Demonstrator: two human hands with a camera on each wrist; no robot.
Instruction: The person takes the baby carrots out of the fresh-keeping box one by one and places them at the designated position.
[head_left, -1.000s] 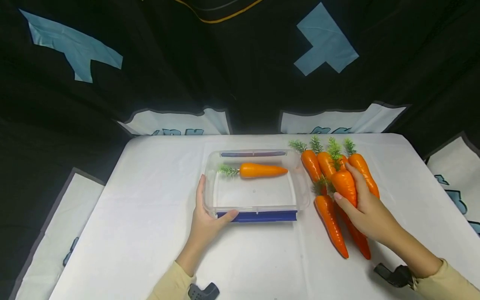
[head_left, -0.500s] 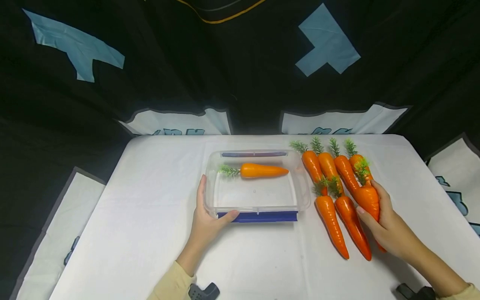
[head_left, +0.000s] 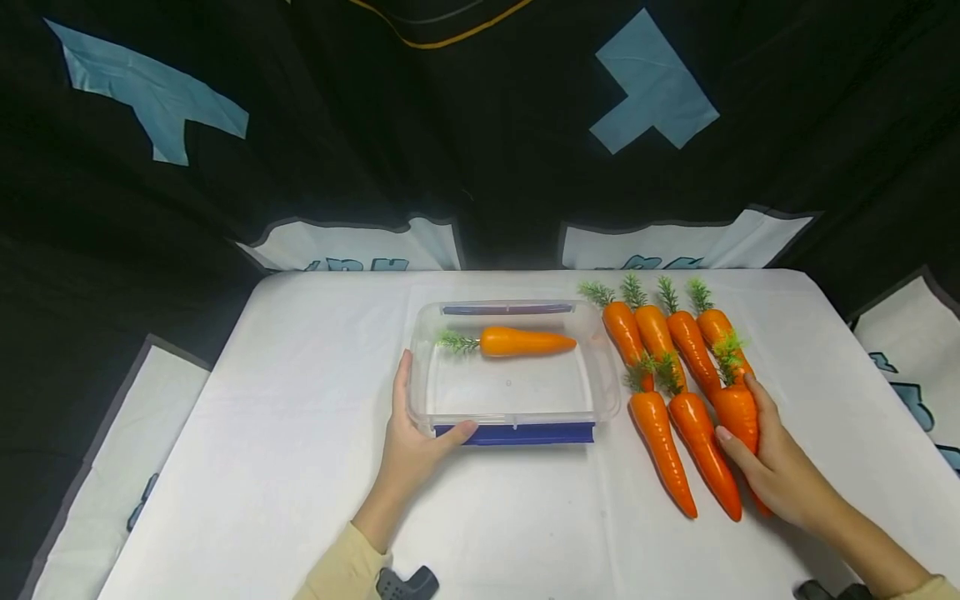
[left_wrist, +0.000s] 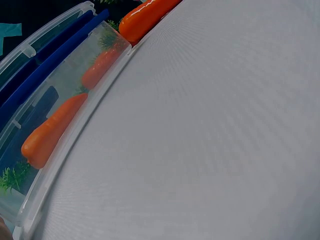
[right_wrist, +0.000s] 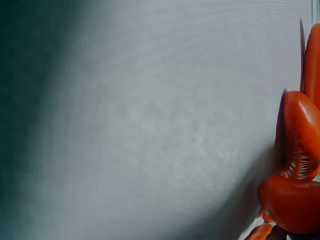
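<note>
A clear plastic box (head_left: 508,387) with blue latches holds one orange carrot (head_left: 525,342), lying crosswise, its green leaves pointing left. My left hand (head_left: 416,442) grips the box's near left corner, fingers along the left wall and thumb over the front edge. At the right, my right hand (head_left: 776,467) holds a carrot (head_left: 737,414) between thumb and fingers, low at the right end of the near row. Its leafy top overlaps a far-row carrot (head_left: 717,325). In the left wrist view, the boxed carrot (left_wrist: 54,131) shows through the clear wall.
Several more carrots lie right of the box in two rows, among them a near one (head_left: 663,454) and a far one (head_left: 621,329). The white tabletop (head_left: 300,400) spreads to the left and front. A dark curtain (head_left: 420,133) hangs behind it.
My right hand has moved right and toward me, bringing the carrot from over the far row down to the near row's right end. The left hand and box have stayed put.
</note>
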